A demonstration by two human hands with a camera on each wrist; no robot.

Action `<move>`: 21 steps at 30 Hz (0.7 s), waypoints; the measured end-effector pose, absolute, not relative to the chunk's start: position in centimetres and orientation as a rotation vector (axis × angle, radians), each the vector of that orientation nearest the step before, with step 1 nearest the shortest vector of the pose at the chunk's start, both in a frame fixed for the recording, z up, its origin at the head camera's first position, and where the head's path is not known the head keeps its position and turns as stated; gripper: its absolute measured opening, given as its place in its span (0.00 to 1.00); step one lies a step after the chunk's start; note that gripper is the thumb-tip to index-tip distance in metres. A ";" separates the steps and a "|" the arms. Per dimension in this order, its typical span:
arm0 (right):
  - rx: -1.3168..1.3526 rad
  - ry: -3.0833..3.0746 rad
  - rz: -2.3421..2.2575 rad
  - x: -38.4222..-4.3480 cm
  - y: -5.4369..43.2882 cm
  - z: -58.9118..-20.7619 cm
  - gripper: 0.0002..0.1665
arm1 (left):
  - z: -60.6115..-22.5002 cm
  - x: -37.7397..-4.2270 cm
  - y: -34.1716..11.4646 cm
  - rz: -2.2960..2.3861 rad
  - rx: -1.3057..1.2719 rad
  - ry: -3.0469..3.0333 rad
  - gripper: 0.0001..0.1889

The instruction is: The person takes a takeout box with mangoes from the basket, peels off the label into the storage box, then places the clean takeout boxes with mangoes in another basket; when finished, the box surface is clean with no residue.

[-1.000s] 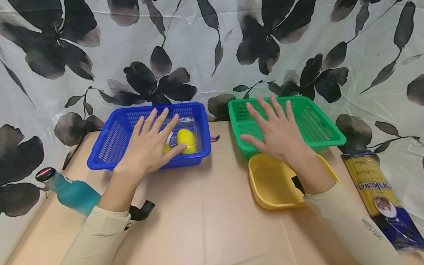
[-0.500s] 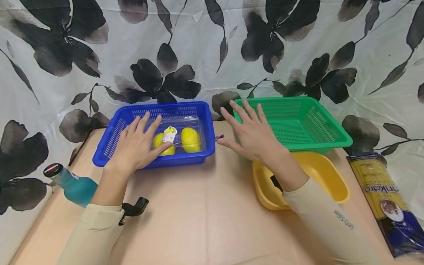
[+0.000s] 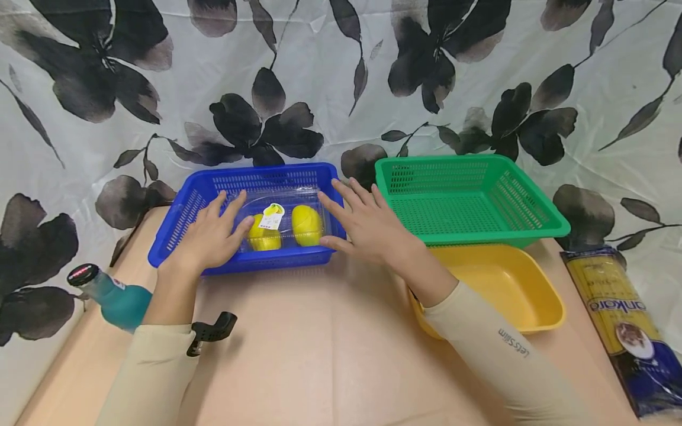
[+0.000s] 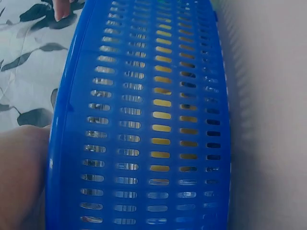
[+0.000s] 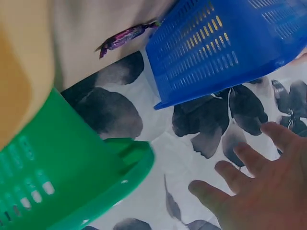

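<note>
A clear plastic box [image 3: 288,236] with two yellow fruits [image 3: 306,222] and a white label lies inside the blue basket [image 3: 288,259]. My left hand [image 3: 205,239], fingers spread, is over the basket's left part, its thumb near the box's left end. On the other side, my right hand [image 3: 370,228] reaches over the basket's right rim, fingers extended and fingertips near the box's right end. Neither hand grips anything. In the left wrist view, the slotted basket wall [image 4: 146,110] hides most of the box. The right wrist view shows the right hand's fingers [image 5: 254,158] apart.
A green basket [image 3: 533,228] stands at the right, behind a yellow tub [image 3: 501,287]. A blue-and-yellow packet [image 3: 618,319] lies at the far right. A bottle of blue liquid [image 3: 125,305] is beside my left forearm. A purple-wrapped candy [image 5: 127,37] lies between the baskets.
My right hand has moved left from the green basket to the blue basket's right rim. My left hand has shifted slightly left and lower, uncovering the box and both fruits.
</note>
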State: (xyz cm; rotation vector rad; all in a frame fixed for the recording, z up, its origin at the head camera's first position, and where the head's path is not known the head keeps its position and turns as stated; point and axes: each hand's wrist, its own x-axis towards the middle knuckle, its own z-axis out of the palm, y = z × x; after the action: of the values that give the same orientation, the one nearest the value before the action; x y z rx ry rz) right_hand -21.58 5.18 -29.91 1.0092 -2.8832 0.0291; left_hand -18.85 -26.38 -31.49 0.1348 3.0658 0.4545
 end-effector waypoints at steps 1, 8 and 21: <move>1.018 -2.890 0.023 -21.6 5.0 -30.0 0.50 | -31.6 -19.0 -26.5 0.472 0.134 3.058 0.38; 1.070 -2.971 0.044 -22.1 3.9 -30.3 0.50 | -32.0 -20.3 -26.9 0.598 0.115 2.938 0.40; 1.070 -3.100 0.101 -22.6 2.9 -31.5 0.52 | -32.3 -21.9 -28.6 0.658 0.050 2.779 0.44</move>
State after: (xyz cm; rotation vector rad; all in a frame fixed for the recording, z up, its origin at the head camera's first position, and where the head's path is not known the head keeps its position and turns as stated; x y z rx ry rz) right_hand -22.59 2.86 -31.49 1.0698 -3.1000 0.1015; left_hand -21.89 -28.55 -32.34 0.0497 2.7793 0.6581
